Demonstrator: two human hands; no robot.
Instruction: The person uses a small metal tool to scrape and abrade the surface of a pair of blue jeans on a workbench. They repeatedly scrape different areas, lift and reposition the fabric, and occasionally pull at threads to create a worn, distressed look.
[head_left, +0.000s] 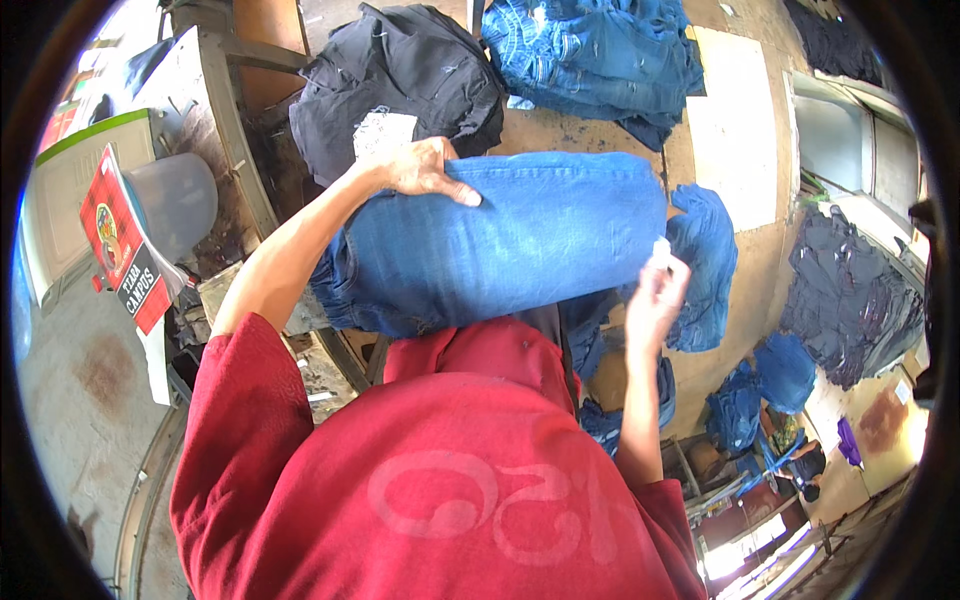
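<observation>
A pair of blue jeans (530, 235) lies across in front of my chest, its legs stretched out to the right. My left hand (425, 168) grips its upper edge near the waist end, thumb lying on the denim. My right hand (655, 295) is raised at the leg end and pinches a small white piece (662, 247) against the cloth's edge. What the white piece is cannot be told. My red shirt (440, 480) hides the lower part of the jeans.
Behind the jeans lie a black garment pile (400, 80) and a stack of blue jeans (600, 50). More blue denim (710, 260) hangs at the right, with dark garments (850, 290) beyond. A red booklet (120, 240) and a clear plastic tub (178, 200) are at the left.
</observation>
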